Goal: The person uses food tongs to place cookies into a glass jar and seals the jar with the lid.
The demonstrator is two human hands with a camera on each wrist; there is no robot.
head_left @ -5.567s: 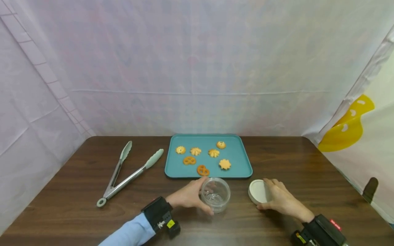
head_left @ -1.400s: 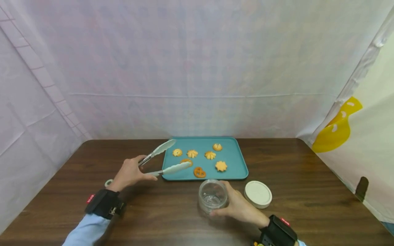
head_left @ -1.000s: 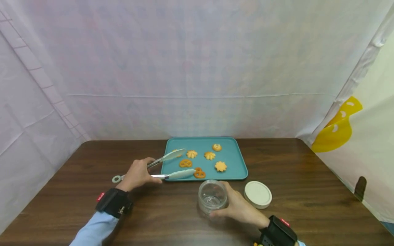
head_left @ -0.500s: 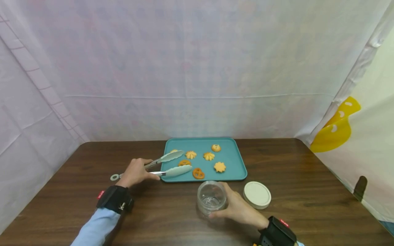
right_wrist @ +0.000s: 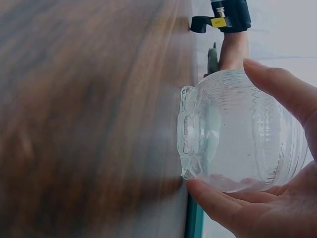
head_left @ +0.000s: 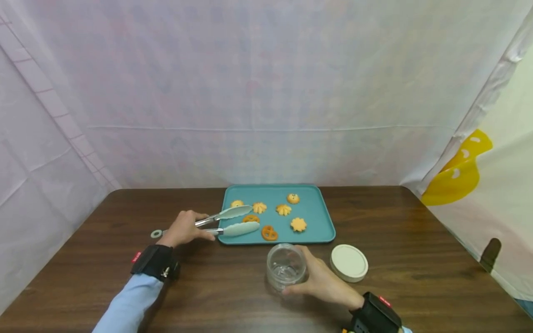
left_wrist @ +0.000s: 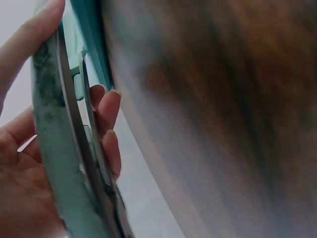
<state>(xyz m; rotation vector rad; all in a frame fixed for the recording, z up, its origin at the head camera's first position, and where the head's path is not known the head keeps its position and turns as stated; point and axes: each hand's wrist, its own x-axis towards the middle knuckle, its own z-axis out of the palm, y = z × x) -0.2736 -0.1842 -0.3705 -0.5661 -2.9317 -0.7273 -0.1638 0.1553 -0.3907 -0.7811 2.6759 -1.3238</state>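
My left hand [head_left: 184,228] grips a pair of metal tongs [head_left: 240,229] with pale green tips. The tips are spread apart over the left part of a teal tray [head_left: 316,236]. Between the tips in the head view lies a pretzel [head_left: 251,218], partly covered by them; whether they touch it I cannot tell. In the left wrist view the tongs [left_wrist: 54,129] run between thumb and fingers. My right hand [head_left: 322,280] holds a clear jar [head_left: 286,267] by its right side. It stands upright and uncapped on the table, and the right wrist view shows the jar [right_wrist: 237,129] with nothing inside.
Several cookies, among them a flower-shaped cookie [head_left: 298,225], and a second pretzel [head_left: 269,233] lie on the tray. A white lid [head_left: 349,262] rests on the brown table [head_left: 416,259] right of the jar. A pale curtain [head_left: 258,92] rises behind the table.
The left hand has taken up the tongs from the table and brought them over the tray. The jar passed from left hand to right, which let go of the lid. Lately the tongs shifted only slightly.
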